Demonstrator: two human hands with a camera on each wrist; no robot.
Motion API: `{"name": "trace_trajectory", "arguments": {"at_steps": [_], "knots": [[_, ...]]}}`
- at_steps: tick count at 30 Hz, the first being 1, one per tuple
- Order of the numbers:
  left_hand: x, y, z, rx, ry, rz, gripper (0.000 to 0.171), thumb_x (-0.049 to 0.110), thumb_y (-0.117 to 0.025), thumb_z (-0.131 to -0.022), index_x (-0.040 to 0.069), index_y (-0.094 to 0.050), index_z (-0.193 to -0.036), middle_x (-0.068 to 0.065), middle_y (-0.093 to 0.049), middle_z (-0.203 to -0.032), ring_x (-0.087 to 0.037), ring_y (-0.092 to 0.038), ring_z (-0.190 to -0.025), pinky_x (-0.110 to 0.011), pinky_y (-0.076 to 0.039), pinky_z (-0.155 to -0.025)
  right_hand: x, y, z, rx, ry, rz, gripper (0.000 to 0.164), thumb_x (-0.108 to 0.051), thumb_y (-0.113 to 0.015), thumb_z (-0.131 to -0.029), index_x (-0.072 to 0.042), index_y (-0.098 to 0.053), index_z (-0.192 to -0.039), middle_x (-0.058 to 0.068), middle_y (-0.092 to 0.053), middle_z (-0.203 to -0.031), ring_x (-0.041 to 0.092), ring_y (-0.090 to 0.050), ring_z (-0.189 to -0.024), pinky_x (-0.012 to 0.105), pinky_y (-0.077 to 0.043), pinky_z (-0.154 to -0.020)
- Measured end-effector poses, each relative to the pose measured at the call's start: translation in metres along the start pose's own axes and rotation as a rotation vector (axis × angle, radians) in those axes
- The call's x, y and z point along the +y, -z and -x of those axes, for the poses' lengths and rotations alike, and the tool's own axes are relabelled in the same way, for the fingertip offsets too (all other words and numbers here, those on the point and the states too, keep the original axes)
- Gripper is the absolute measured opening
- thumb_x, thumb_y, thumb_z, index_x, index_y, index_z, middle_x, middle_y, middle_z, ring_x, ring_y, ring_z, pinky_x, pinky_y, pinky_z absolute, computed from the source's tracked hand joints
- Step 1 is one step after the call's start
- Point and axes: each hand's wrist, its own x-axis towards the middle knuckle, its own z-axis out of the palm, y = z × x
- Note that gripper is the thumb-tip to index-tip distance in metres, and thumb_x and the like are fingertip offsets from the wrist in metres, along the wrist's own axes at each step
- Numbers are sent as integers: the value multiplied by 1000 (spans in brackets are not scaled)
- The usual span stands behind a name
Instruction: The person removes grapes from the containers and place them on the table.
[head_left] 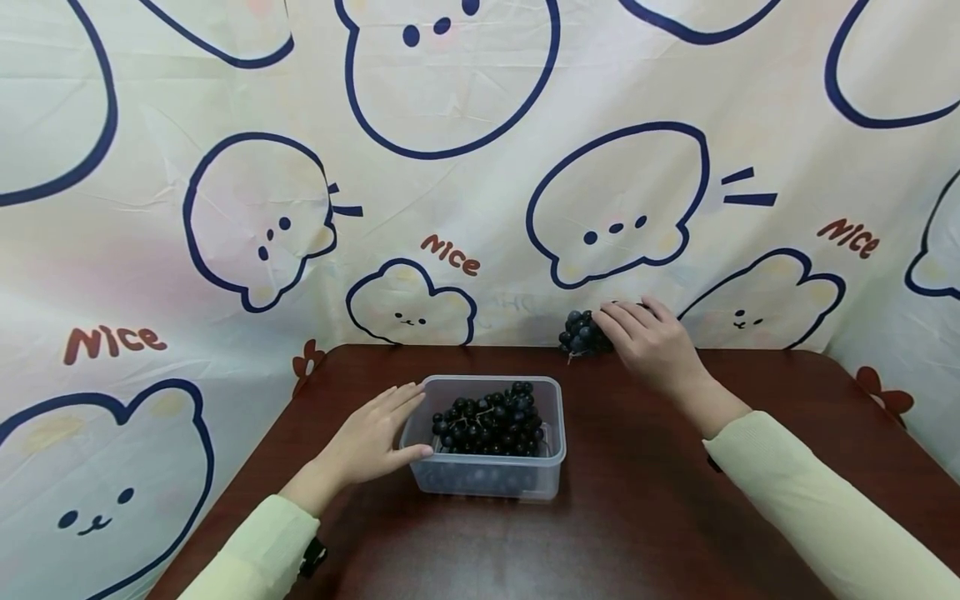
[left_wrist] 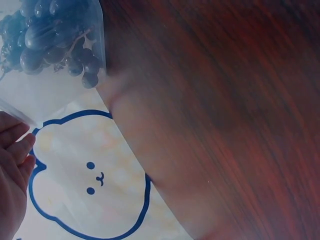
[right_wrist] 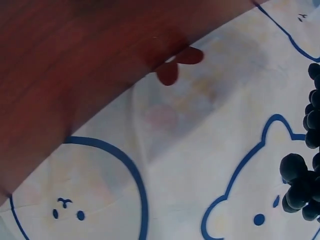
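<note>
A clear plastic container (head_left: 486, 482) stands on the table, with dark grapes (head_left: 487, 423) lying inside it. My left hand (head_left: 375, 435) rests against the container's left side, fingers extended along the rim; part of that hand (left_wrist: 12, 170) shows beside the container in the left wrist view. Near the table's far edge my right hand (head_left: 651, 342) holds another bunch of dark grapes (head_left: 579, 333) from above, its stem end pointing down. That bunch also shows as grapes (right_wrist: 300, 185) at the right edge of the right wrist view, where the hand itself is out of frame.
The dark reddish-brown wooden table (head_left: 645, 517) reaches back to a pale cloth (head_left: 495, 217) printed with blue cartoon outlines. This cloth hangs behind the table and along both sides.
</note>
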Motion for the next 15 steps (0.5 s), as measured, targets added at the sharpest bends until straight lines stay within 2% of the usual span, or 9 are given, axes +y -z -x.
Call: {"name": "trace_trajectory", "arguments": {"at_steps": [8,10,15], "knots": [[1,0,0,-4,4,2,78,56,-62,-87,0,-50,-140,-14,-44,-147,-30,-38,-137,-49,-30,-110,1,-17,22,-51,11,15,31,-3,-37,-105,0,-66,-114,17,-69,-109,32,-66,-95,53,-53,-81],[1,1,0,-4,3,2,79,58,-61,-87,0,-50,-140,-14,-44,-147,-30,-38,-137,-49,-30,-111,0,-21,26,-69,8,14,28,-1,-41,-103,1,-66,-114,17,-69,-109,32,-66,-94,53,-53,-81],[2,2,0,-8,0,-3,79,58,-60,-87,0,-50,-140,-14,-43,-148,-30,-37,-137,-48,-29,-111,-1,-28,33,-109,-23,-2,25,4,-56,-91,0,-67,-114,17,-69,-109,33,-66,-95,53,-52,-83]]}}
